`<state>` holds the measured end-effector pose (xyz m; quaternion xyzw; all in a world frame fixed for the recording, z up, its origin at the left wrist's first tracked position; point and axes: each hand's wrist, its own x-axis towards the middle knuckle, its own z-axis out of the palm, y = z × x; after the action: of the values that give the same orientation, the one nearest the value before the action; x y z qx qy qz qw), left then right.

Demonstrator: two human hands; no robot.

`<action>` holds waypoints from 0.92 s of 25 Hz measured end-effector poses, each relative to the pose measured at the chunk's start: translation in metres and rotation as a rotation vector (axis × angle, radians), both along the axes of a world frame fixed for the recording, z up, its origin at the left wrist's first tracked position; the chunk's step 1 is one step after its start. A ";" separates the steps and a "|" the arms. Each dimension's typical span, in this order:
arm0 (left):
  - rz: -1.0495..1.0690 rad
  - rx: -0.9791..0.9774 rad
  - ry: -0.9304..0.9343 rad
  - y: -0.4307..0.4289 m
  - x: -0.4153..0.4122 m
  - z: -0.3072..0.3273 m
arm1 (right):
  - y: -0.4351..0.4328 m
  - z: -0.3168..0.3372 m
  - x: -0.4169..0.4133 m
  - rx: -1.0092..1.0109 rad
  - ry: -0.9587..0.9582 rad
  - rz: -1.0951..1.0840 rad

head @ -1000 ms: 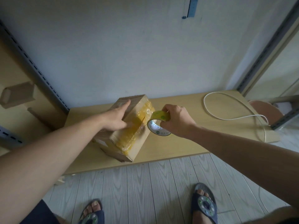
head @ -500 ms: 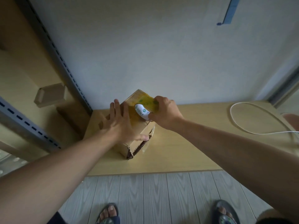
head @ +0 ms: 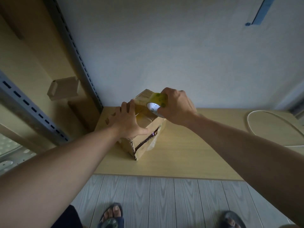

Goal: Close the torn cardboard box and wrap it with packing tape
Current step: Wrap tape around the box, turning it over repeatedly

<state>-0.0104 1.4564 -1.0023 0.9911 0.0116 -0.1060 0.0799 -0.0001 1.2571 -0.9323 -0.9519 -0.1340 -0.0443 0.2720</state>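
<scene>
Torn brown cardboard box (head: pixel 142 146): on the light wooden tabletop (head: pixel 189 153), near its back left corner, a dark gap along the near edge. Left hand (head: pixel 127 123): flat on the box top, fingers straight, pressing. Right hand (head: pixel 176 106): fingers curled round a yellowish roll of packing tape (head: pixel 157 102) held over the box's far end. White cable (head: pixel 269 122): looped on the tabletop, far right.

Brown cardboard box (head: pixel 144 129), yellow tape roll (head: pixel 157 102) with white core, tan table (head: pixel 189 153), grey wood-grain floor (head: pixel 164 198)
</scene>
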 end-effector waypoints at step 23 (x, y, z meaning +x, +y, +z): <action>0.024 0.015 0.114 -0.006 -0.001 0.015 | -0.066 -0.007 -0.030 -0.190 0.170 -0.098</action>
<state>-0.0110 1.4499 -0.9872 0.9838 0.0287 -0.1615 0.0730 -0.0297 1.1910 -0.9391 -0.9791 -0.0674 0.0362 0.1885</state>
